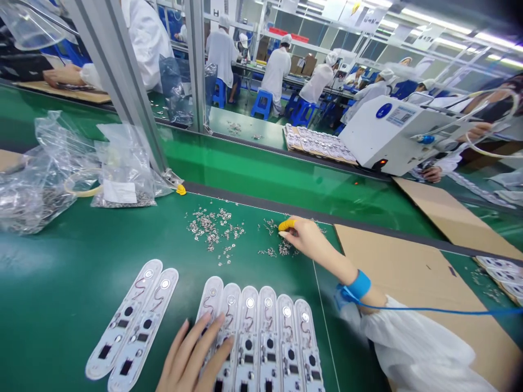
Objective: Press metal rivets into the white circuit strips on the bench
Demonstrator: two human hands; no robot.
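Observation:
My left hand (196, 356) lies with its fingers spread over the left end of a row of long white plastic housings (268, 326). Each housing holds a circuit board, a round disc near its top and thin wires. Two more such housings (134, 321) lie side by side to the left. My right hand (300, 235), with a yellow finger cot and a blue wrist strap (359, 285), pinches at a pile of small metal parts (285, 247). Whatever sits between its fingertips is too small to make out. A second heap of small metal parts (210, 226) is spread to its left.
Clear bags of metal parts (122, 185) lie at the left by a metal post (122, 81). Cardboard (392, 261) covers the right side. Beyond the green conveyor belt (253, 169) stand a white machine (384, 130) and a batch of housings (318, 142). Several people work behind.

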